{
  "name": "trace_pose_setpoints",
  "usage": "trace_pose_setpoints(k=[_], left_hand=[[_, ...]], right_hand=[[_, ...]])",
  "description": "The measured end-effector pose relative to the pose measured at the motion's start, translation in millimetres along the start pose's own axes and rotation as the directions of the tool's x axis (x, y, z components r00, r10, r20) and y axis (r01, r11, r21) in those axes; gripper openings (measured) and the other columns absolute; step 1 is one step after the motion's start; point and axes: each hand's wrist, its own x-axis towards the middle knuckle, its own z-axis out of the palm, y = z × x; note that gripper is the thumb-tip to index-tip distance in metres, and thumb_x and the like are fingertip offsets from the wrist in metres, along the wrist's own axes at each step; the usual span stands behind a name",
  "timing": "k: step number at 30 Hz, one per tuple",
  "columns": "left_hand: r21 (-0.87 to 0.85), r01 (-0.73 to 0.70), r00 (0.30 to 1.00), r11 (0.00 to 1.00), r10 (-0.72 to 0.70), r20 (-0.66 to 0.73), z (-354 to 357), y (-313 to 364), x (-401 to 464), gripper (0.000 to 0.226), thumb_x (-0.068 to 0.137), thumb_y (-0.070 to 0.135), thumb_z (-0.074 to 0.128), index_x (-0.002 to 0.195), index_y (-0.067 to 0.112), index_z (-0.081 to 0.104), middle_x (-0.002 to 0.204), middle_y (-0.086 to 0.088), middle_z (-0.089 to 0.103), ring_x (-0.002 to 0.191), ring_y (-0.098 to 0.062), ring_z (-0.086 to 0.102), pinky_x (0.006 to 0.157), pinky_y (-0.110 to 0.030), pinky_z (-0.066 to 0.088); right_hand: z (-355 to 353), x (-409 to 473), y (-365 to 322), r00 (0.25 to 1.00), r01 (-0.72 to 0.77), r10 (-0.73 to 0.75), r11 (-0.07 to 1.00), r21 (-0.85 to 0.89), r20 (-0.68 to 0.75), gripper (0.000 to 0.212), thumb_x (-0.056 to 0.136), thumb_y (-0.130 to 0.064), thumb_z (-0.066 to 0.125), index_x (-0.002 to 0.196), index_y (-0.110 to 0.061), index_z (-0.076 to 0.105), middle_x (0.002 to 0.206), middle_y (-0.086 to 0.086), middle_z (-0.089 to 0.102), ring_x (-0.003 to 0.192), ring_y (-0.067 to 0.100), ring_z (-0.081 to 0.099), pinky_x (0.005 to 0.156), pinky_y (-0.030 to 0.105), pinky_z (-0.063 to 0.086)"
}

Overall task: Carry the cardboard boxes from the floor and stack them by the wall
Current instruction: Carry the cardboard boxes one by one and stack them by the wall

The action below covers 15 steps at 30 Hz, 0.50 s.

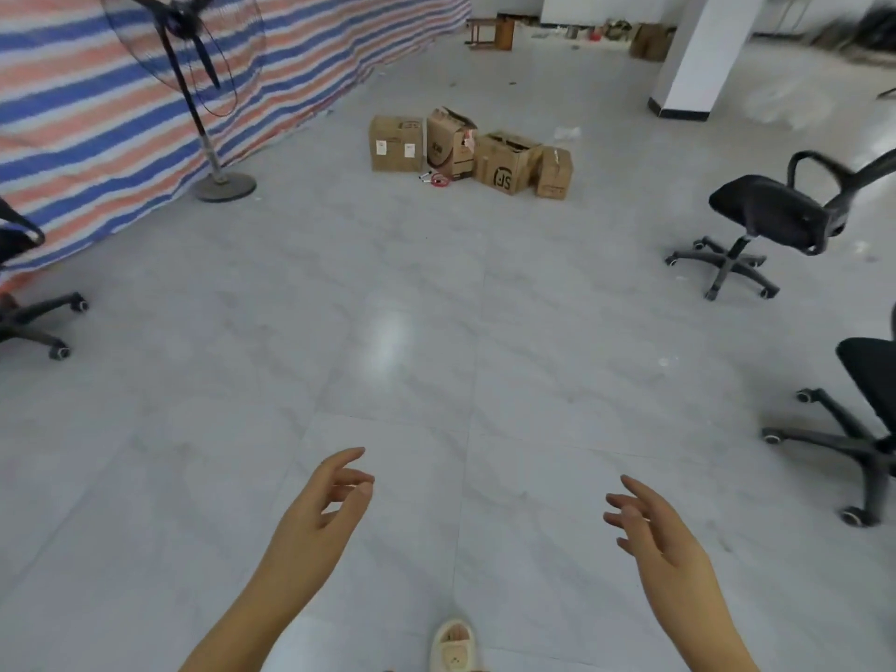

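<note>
Floor of pale tile stretching ahead, bare between the hands and the goods. Tarp in blue, red and white stripes hanging along the left, serving as the nearest wall line. Pillar standing far right.

Cardboard boxes sitting in a ragged row well ahead, dead centre, row running left to right across the path; four showing, touching or just beside one another, one of the middle ones with flaps up. Small red item lying on the tile just in front of them.

Office chair standing right of the route, another chair nearer on the right edge, a third chair base at the left. Pedestal fan standing beside the tarp, left of the boxes.

Left hand and right hand reaching forward, both empty, fingers relaxed and spread, equally far from the boxes. Slippered foot stepping between them.

Judging by this: walking straight ahead, no obstacle in line; minding that red item when stooping.
</note>
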Motion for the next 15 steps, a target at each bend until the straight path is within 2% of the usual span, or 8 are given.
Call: trace_pose_setpoints(k=[4, 8, 11, 15], left_hand=[[0.007, -0.012, 0.996, 1.0, 0.011, 0.083, 23, 33, 74, 0.029, 0.095, 0.019, 0.053, 0.116, 0.039, 0.054, 0.105, 0.005, 0.066, 0.101, -0.008, 0.062, 0.088, -0.023, 0.048], [0.044, -0.01, 0.99, 0.999, 0.004, 0.138, 37, 49, 136, 0.028, 0.096, 0.018, 0.052, 0.116, 0.037, 0.056, 0.103, 0.006, 0.066, 0.101, -0.008, 0.062, 0.091, -0.029, 0.049], [0.056, 0.014, 0.992, 0.998, -0.021, 0.125, 41, 56, 170, 0.025, 0.096, 0.016, 0.052, 0.112, 0.033, 0.061, 0.1, 0.009, 0.068, 0.093, -0.005, 0.065, 0.093, -0.036, 0.049], [0.07, 0.077, 0.994, 0.995, -0.082, 0.074, 47, 56, 223, 0.024, 0.096, 0.013, 0.051, 0.109, 0.03, 0.062, 0.097, 0.01, 0.069, 0.087, -0.006, 0.066, 0.095, -0.046, 0.048]], right_hand=[[-6, 67, -23, 0.999, 0.022, -0.023, 1.0, -0.013, -0.039, 0.032, 0.097, -0.018, 0.047, 0.111, -0.046, 0.053, 0.105, -0.014, 0.067, 0.092, -0.002, 0.065, 0.087, 0.036, 0.05], [-7, 110, -21, 0.995, -0.038, 0.039, 0.999, 0.009, -0.094, 0.03, 0.098, -0.015, 0.047, 0.114, -0.039, 0.054, 0.105, -0.012, 0.068, 0.093, 0.003, 0.067, 0.09, 0.041, 0.05], [-4, 142, -23, 0.992, -0.08, 0.082, 0.997, 0.025, -0.1, 0.03, 0.097, -0.01, 0.047, 0.113, -0.034, 0.057, 0.103, -0.009, 0.068, 0.095, 0.01, 0.067, 0.09, 0.042, 0.05], [9, 199, -29, 0.99, -0.121, 0.123, 0.992, 0.026, -0.071, 0.029, 0.097, -0.01, 0.047, 0.115, -0.03, 0.056, 0.106, -0.006, 0.068, 0.096, 0.011, 0.066, 0.088, 0.041, 0.051]])
